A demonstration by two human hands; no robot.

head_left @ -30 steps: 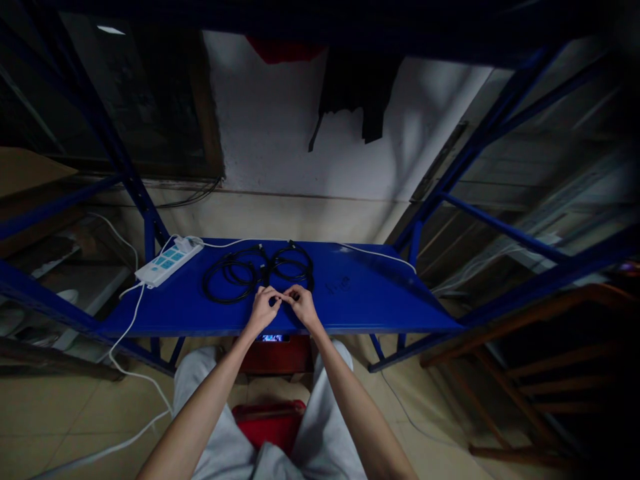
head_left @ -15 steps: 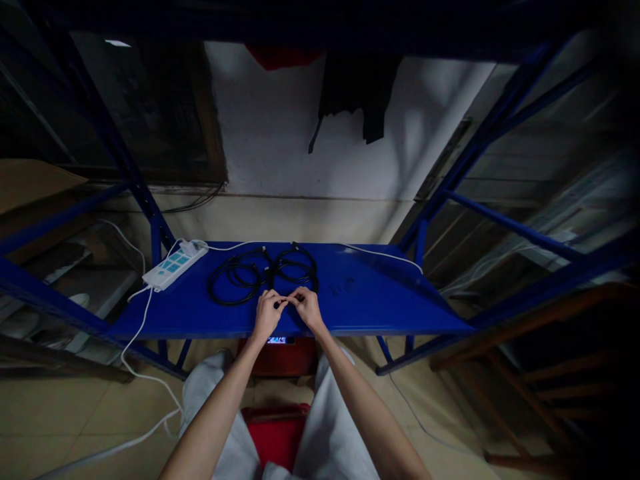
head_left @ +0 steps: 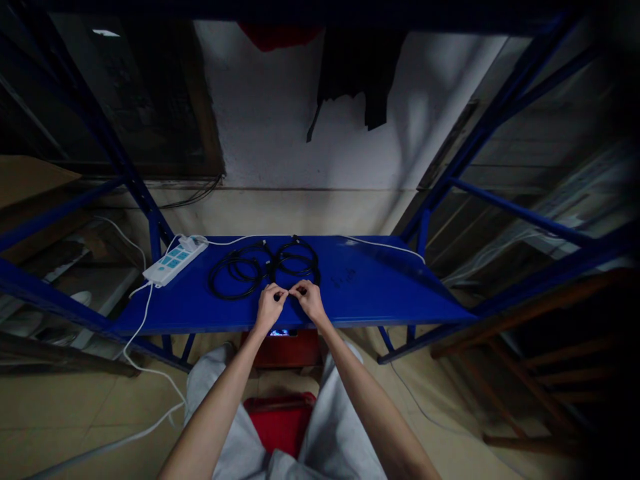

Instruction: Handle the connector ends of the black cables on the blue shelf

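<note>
Hands meet at the near middle of the blue shelf [head_left: 380,300]: left hand [head_left: 269,308] and right hand [head_left: 311,301] each pinch narrow on a short run of black cable [head_left: 289,291] stretched between the fingertips. That run lies roughly left-right, parallel to the shelf's front edge. Which way its plug ends point I can't tell; too dark and small. Both wrists sit low over the shelf, probably to steady the fine finger work. Rest of the cable lies just behind the hands as two flat coils side by side, left coil [head_left: 235,277] and right coil [head_left: 298,260], touching or nearly so in the middle. White power strip [head_left: 175,261] sits at the far-left corner, angled, its white cord [head_left: 145,363] dropping off the front to the floor. Red stool [head_left: 280,427] below, between the person's knees
</note>
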